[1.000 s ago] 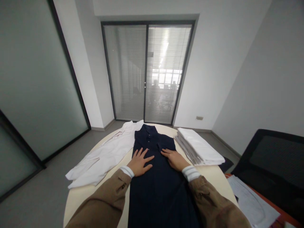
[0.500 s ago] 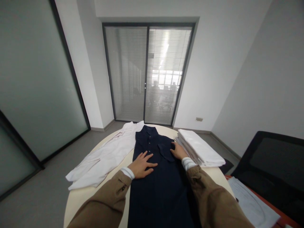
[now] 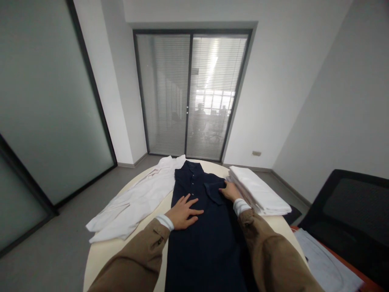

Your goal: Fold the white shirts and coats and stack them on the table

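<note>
A navy buttoned shirt (image 3: 206, 247) lies lengthwise on the round table, its collar at the far end. My left hand (image 3: 182, 213) rests flat on the front of the shirt, below the buttons, with its fingers spread. At the shirt's right side, my right hand (image 3: 229, 190) has its thumb and fingers closed on the edge of the short sleeve (image 3: 213, 192), which is folded inward over the chest. The fingertips partly cover that edge.
A white garment (image 3: 136, 200) is spread along the left of the pale table (image 3: 99, 259). Folded white cloths (image 3: 258, 190) are stacked at the right edge. Beyond them are a black mesh chair (image 3: 349, 207) and light cloth (image 3: 328, 259) on an orange surface. Glass doors (image 3: 188, 97) stand ahead.
My right hand has shifted very slightly at the folded sleeve. My left hand stays flat on the shirt. The whole view has moved a little.
</note>
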Demonstrator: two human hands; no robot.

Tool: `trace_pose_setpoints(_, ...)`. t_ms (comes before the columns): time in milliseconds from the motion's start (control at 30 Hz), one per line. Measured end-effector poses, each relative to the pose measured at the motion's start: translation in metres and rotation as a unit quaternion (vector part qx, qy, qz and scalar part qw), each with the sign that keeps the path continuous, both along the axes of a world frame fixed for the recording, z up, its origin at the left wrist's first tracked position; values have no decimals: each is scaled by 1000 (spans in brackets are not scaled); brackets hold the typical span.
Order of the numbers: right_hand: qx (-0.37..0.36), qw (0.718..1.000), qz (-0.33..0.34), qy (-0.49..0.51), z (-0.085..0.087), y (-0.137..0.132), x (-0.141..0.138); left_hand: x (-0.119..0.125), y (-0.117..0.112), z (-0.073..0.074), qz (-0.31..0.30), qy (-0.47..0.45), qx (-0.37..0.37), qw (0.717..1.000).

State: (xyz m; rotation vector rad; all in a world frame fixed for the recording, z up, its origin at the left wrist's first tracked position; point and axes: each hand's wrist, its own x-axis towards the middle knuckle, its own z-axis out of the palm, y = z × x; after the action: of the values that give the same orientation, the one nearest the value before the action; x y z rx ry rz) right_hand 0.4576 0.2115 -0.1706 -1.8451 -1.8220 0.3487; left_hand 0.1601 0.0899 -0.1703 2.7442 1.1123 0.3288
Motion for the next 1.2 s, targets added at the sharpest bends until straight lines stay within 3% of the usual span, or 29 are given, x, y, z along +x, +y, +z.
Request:
trace_pose_setpoints(200, -66, 997, 24, -25, 7, -6, -11, 0, 1, -2, -2, -1, 6, 1000)
trace_pose_setpoints(467, -5, 994, 46, -95, 26, -22, -51, -1, 0, -1, -3, -4, -3, 1000)
trace_pose_setpoints(700, -4, 989, 97, -109, 37, -18, -86, -1, 0, -2, -8, -13, -3, 1000)
trace_pose_setpoints(867, -15, 981, 168, -95, 36, -10, -109, -2, 0, -3, -9, -13, -1, 1000)
trace_pose_setpoints(1000, -50, 979, 189, -65, 28, -9, -126, -1, 0, -3, -5, -11, -2, 1000)
trace_pose_setpoints(1200, -89, 967, 239, -9, 16, -12, -135, -1, -1, -1, -2, -11, -1, 1000)
